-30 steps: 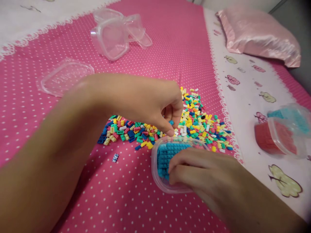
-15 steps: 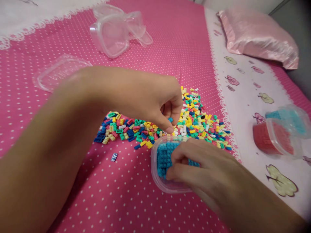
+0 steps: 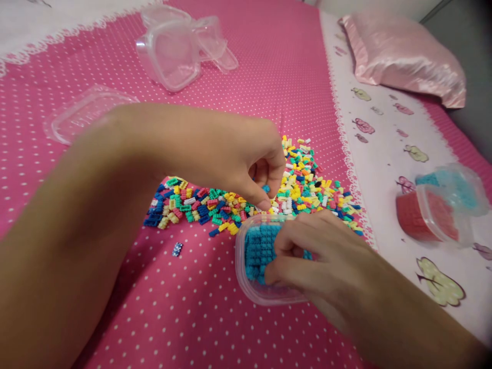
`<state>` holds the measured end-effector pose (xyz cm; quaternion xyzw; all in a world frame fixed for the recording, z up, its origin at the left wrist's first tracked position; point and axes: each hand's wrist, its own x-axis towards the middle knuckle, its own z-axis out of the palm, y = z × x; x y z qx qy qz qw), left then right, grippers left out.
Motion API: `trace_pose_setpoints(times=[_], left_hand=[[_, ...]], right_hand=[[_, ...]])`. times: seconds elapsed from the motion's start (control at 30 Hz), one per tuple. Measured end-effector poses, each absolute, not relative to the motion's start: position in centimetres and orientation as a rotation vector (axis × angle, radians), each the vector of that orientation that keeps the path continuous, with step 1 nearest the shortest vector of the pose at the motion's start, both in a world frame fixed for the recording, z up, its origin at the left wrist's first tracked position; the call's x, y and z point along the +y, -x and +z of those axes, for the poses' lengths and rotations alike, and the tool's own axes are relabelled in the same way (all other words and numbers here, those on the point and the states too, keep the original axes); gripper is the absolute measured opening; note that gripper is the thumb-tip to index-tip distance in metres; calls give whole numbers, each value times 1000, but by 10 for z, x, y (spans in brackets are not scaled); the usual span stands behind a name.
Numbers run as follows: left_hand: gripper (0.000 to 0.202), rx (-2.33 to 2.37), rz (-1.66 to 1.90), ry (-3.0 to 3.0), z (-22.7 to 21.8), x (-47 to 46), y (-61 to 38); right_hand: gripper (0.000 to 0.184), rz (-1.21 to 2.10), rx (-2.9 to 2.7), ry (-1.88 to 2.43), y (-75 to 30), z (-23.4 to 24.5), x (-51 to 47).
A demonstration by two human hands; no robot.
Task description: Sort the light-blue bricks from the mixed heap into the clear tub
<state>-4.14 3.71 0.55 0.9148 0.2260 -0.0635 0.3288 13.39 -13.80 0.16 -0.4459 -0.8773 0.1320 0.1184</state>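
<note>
My left hand [image 3: 246, 159] is closed in a pinch above the pile of small building bricks [image 3: 295, 192]. A small blue building brick [image 3: 266, 188] shows at its fingers. My right hand [image 3: 307, 248] reaches into a clear plastic container [image 3: 265, 297] at the near edge of the pile. Blue bricks [image 3: 261, 243] stand packed in tidy rows there. The right thumb and fingers are curled together against these rows; what lies between the fingertips is hidden.
Clear empty tubs [image 3: 175, 56] and a clear lid [image 3: 77, 118] lie at the back left. Right of the pile stand a container of red bricks [image 3: 417, 215] and one of blue bricks [image 3: 461, 187]. A dark patterned piece [image 3: 177, 249] lies alone near my left forearm. A pink pillow [image 3: 403, 56] rests behind.
The whole view has shifted slightly, moving things a little to the left. My right fingers have moved slightly to the right over the blue rows. My left hand keeps its pinch.
</note>
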Motion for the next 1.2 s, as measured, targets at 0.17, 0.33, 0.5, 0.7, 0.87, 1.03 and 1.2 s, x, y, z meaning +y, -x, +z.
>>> trace_pose_setpoints(times=[0.17, 0.33, 0.5, 0.7, 0.87, 1.03, 1.2], left_hand=[[27, 447, -183, -2434, 17, 24, 37], [34, 424, -97, -2427, 18, 2, 27], [44, 410, -155, -2372, 5, -8, 16], [45, 438, -98, -2427, 8, -1, 19], [44, 566, -51, -2504, 13, 9, 23], [45, 594, -79, -2484, 14, 9, 23], [44, 541, -34, -2488, 13, 10, 25]], right_hand=[[14, 175, -2402, 1493, -151, 12, -138], [21, 42, -2323, 1514, -144, 13, -141], [23, 51, -2377, 1522, -140, 14, -142], [25, 154, -2511, 1501, -157, 17, -144], [34, 394, -2622, 1429, -154, 11, -148], [32, 505, -2644, 1424, -145, 5, -147], [35, 523, -2603, 1432, -142, 5, -146]])
